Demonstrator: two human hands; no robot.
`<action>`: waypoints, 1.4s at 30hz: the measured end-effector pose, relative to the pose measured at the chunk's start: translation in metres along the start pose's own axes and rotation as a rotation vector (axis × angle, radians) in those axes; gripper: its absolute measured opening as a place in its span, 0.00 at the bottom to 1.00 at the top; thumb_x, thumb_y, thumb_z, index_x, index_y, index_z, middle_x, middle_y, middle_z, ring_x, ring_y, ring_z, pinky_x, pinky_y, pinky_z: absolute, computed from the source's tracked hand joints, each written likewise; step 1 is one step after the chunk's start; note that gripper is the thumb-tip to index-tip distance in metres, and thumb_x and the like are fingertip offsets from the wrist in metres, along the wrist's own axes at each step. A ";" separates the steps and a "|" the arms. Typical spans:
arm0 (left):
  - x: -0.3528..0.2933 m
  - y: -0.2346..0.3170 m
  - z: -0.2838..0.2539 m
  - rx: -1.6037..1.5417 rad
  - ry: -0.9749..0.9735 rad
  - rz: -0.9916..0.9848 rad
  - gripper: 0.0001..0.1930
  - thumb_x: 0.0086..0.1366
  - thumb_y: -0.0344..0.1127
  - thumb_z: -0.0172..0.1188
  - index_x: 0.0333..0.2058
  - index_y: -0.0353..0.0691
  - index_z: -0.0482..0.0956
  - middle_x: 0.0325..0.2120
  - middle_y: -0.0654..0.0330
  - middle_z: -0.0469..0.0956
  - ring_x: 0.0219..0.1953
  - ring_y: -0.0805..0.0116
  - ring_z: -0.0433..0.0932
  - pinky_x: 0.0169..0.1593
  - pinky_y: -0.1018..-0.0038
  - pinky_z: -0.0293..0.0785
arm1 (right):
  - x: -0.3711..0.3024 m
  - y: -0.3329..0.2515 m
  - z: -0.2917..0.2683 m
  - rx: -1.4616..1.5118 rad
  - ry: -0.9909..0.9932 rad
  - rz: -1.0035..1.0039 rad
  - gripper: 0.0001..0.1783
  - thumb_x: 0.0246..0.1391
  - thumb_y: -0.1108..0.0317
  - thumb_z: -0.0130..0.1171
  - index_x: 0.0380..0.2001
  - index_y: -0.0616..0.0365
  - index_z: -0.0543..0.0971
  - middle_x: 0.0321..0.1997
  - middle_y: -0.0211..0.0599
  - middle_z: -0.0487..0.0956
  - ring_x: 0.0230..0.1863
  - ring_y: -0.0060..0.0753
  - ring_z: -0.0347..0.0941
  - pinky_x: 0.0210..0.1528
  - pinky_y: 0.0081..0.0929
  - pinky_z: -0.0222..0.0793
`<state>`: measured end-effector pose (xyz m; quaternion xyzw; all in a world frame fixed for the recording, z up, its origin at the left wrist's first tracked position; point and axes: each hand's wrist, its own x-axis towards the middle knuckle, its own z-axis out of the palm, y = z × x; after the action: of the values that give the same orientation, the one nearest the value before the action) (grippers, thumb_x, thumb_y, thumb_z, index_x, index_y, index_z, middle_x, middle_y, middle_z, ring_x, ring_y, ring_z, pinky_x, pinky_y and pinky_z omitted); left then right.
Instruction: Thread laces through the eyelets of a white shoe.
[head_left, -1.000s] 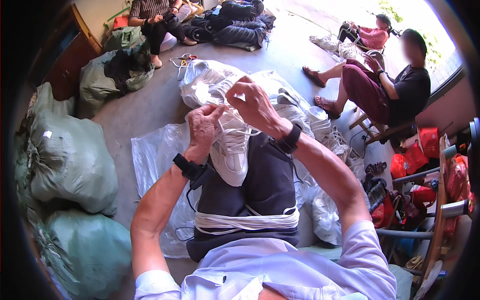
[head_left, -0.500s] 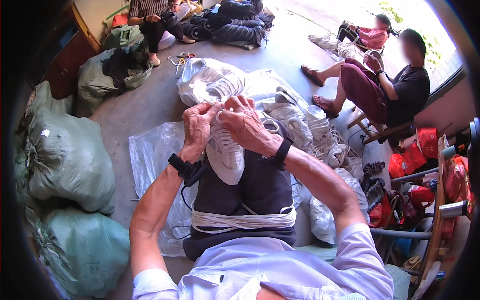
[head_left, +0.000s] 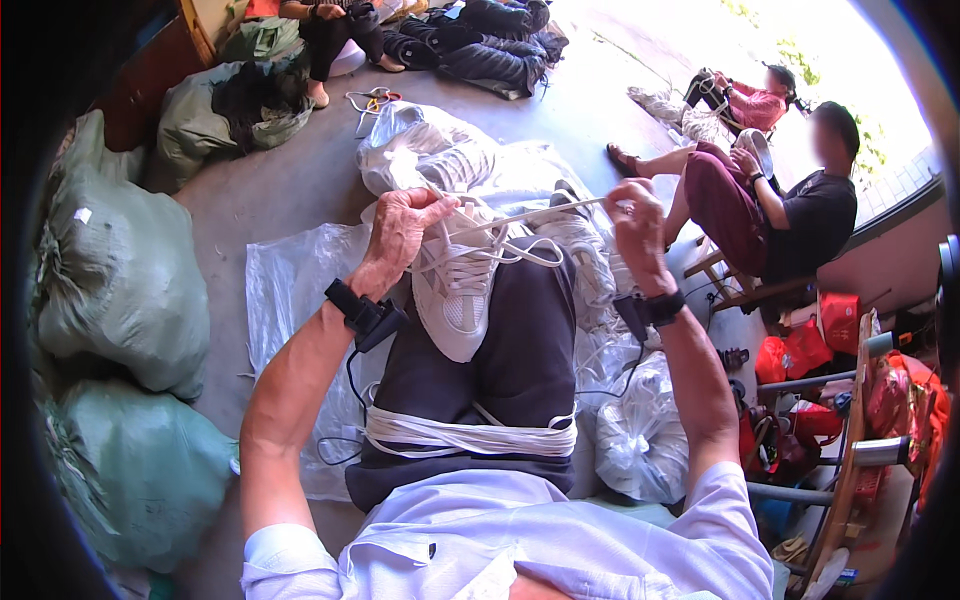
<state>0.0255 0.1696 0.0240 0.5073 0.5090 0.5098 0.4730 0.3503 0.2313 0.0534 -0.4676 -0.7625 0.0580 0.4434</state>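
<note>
A white sneaker [head_left: 455, 312] rests toe toward me on my dark-trousered thighs, its front laced. My left hand [head_left: 408, 228] is closed at the shoe's upper end, pinching its collar edge; the exact spot under the fingers is hidden. Out to the right, my right hand [head_left: 638, 225] is closed on a white shoelace [head_left: 545, 211], which runs taut from the sneaker's top. A loose loop of lace hangs at the shoe's right side. Across my lap lies a bundle of white laces [head_left: 470, 436].
Plastic-bagged white shoes [head_left: 425, 150] lie ahead, with more shoes along my right. Green sacks [head_left: 130, 280] stack at left. A seated person [head_left: 815, 190] handles a shoe at right; others sit farther off. A wooden-edged rack [head_left: 845, 450] with red bags stands at lower right.
My right hand has moved away from the shoe to the right, drawing the lace out straight. My left hand has stayed at the shoe's top. The view has shifted slightly.
</note>
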 end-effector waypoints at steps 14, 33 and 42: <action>-0.004 -0.003 0.003 -0.065 0.052 0.010 0.08 0.62 0.35 0.66 0.34 0.36 0.87 0.26 0.67 0.83 0.29 0.82 0.74 0.37 0.80 0.70 | -0.018 0.074 -0.013 0.181 -0.004 0.478 0.09 0.57 0.68 0.64 0.29 0.65 0.81 0.25 0.32 0.81 0.25 0.17 0.72 0.33 0.18 0.69; -0.051 0.007 -0.010 -0.163 0.510 0.147 0.08 0.63 0.29 0.65 0.39 0.32 0.85 0.36 0.64 0.83 0.41 0.76 0.77 0.53 0.78 0.69 | -0.015 0.035 -0.025 1.010 0.220 0.704 0.07 0.59 0.70 0.61 0.36 0.64 0.77 0.32 0.38 0.81 0.29 0.27 0.79 0.38 0.22 0.76; -0.068 -0.001 -0.084 -0.239 0.660 0.052 0.11 0.65 0.38 0.65 0.42 0.39 0.85 0.38 0.67 0.83 0.38 0.81 0.76 0.43 0.83 0.66 | -0.002 0.023 -0.018 1.259 0.268 0.650 0.07 0.62 0.71 0.54 0.38 0.64 0.76 0.38 0.45 0.82 0.39 0.39 0.82 0.45 0.33 0.78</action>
<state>-0.0555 0.0981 0.0233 0.2689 0.5581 0.7142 0.3259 0.3790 0.2361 0.0515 -0.3298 -0.3457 0.5575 0.6789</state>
